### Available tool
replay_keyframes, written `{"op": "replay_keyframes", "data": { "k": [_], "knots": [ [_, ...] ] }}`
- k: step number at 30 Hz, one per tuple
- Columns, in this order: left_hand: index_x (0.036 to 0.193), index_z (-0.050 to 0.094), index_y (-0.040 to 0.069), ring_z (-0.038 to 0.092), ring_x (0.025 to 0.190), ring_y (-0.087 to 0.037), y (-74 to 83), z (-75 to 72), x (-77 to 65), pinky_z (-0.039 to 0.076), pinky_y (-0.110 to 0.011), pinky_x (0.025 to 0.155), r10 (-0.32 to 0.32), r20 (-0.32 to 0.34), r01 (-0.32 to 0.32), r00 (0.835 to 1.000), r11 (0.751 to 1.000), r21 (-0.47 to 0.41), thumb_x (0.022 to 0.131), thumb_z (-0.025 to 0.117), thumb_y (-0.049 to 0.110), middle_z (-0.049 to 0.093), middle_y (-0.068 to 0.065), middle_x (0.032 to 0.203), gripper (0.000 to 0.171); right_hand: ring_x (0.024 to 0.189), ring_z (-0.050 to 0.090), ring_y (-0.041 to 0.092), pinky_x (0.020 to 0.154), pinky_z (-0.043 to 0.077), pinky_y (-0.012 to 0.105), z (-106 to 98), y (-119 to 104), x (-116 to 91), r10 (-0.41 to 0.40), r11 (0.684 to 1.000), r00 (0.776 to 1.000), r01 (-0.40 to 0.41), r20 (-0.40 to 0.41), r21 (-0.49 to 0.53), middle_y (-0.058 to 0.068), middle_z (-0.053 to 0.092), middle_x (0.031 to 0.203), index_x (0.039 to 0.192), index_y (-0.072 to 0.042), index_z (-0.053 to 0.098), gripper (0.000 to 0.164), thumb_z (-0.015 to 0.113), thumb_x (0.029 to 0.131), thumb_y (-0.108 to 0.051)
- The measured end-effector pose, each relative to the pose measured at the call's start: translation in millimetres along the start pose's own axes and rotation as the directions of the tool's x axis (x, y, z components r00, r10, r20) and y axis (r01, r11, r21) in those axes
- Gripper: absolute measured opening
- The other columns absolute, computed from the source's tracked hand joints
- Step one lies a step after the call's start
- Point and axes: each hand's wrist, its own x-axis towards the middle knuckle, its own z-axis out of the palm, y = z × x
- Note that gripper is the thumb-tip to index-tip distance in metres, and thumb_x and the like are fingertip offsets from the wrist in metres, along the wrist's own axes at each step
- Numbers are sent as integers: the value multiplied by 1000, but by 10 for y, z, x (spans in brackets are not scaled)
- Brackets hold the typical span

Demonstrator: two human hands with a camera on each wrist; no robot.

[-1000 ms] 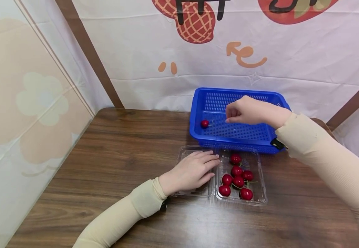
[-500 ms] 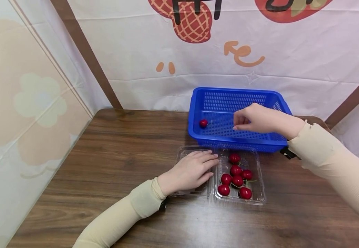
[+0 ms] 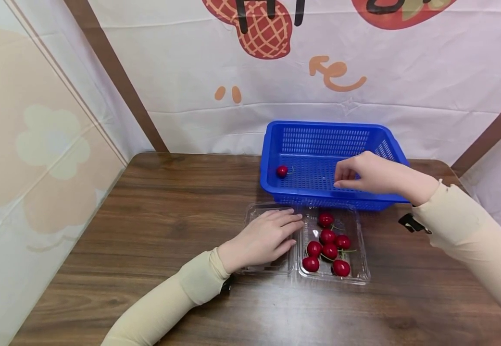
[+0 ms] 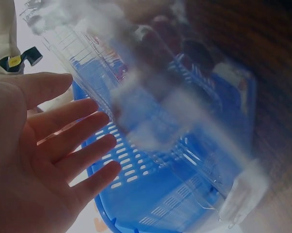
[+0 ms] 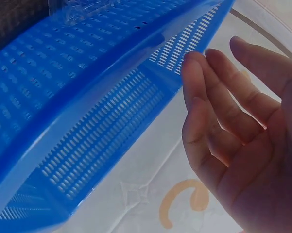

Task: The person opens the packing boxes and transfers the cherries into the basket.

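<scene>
My left hand rests with straight fingers on the lid half of a hinged clear plastic box. The box's other half, to the right, holds several red cherries with green stems. Over the right part of a blue basket hangs my right hand, its fingers loosely bent. In the right wrist view nothing shows between the fingers of the right hand. One cherry lies on the basket floor at the left. The left wrist view is partly blurred by the clear plastic.
The basket stands at the back of the brown wooden table, just behind the clear box. A printed white cloth hangs behind the table, and a pale cloth hangs at the left.
My right hand has moved right and slightly nearer over the basket, away from the lone cherry. My left hand stays on the lid. The cherries lie as before.
</scene>
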Motion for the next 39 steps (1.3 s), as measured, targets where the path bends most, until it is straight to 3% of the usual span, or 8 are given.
{"op": "replay_keyframes", "data": {
  "k": [11, 21, 29, 39],
  "knots": [
    [130, 58, 12, 48, 130, -22, -20, 16, 4, 36, -36, 110, 6, -8, -6, 1000, 1000, -2, 94, 55, 30, 56, -4, 136, 40, 67, 57, -3, 60, 51, 21, 106, -29, -185, -58, 998, 994, 60, -97, 20, -11, 67, 75, 85, -21, 65, 5, 67, 89, -19],
    [130, 58, 12, 47, 131, -23, -19, 14, 1, 37, -38, 110, 4, -7, -4, 1000, 1000, -6, 94, 54, 31, 56, -4, 136, 40, 70, 58, -5, 58, 51, 21, 258, -115, -300, -146, 988, 971, 151, -187, 16, -14, 67, 81, 90, -19, 67, 7, 69, 86, -14],
    [129, 59, 12, 48, 130, -22, -24, 16, 0, 37, -39, 109, 4, -9, -4, 1000, 1000, -21, 94, 55, 31, 56, -4, 136, 40, 67, 55, -6, 57, 51, 22, 415, -157, -344, -139, 989, 977, 145, -164, 23, -14, 68, 82, 92, -21, 67, 7, 68, 87, -15],
    [130, 58, 12, 46, 132, -22, -21, 11, -3, 37, -38, 110, -3, 9, 3, 1000, 1000, -14, 95, 53, 33, 55, -4, 137, 41, 65, 54, -7, 56, 51, 17, 649, -136, -356, -182, 979, 966, 196, -184, 61, -11, 68, 84, 91, -20, 68, 11, 70, 84, -11]
  ]
}}
